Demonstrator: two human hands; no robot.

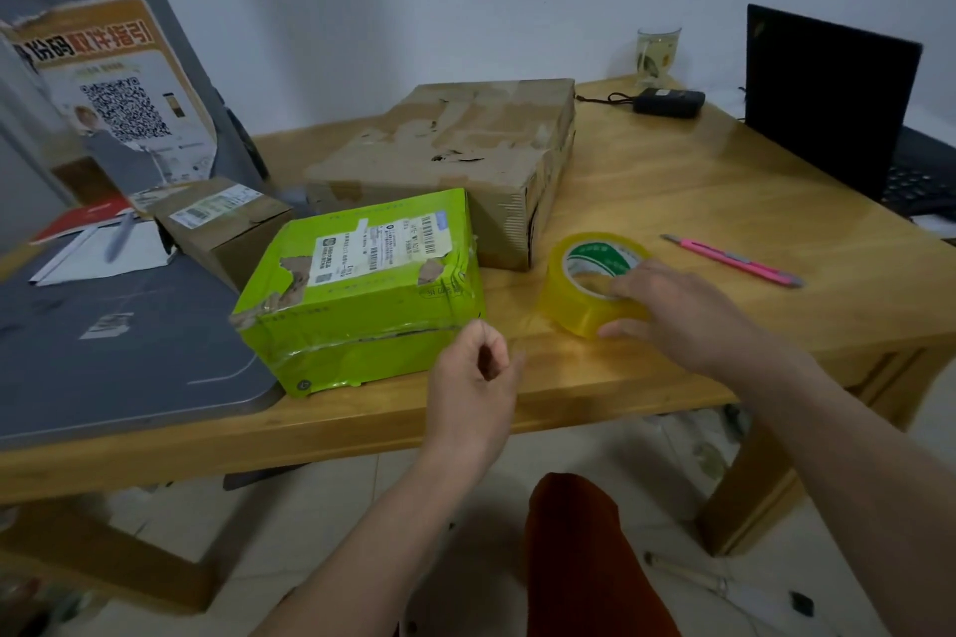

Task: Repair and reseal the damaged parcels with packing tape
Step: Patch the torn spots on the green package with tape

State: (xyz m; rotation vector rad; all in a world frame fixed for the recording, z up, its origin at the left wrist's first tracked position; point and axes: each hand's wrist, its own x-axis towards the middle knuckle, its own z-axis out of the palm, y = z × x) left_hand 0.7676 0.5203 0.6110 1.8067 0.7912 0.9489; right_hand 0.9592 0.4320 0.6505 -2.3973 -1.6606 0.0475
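While the tape roll lies flat on the wooden table, just right of the green parcel, the right hand holds it, fingers hooked over the rim into the core and thumb against the outer wall. The left hand hovers over the table edge by the parcel's near right corner, fingers curled with thumb and forefinger pinched together; whether a clear tape end sits in that pinch cannot be told. The parcel's long side runs left to right along the table edge, its split seam on the near face, so a strip would likely be drawn leftward from the roll along it. A large brown box stands behind, a small box to the left, and a pink cutter lies beyond the roll, nearer the right hand.
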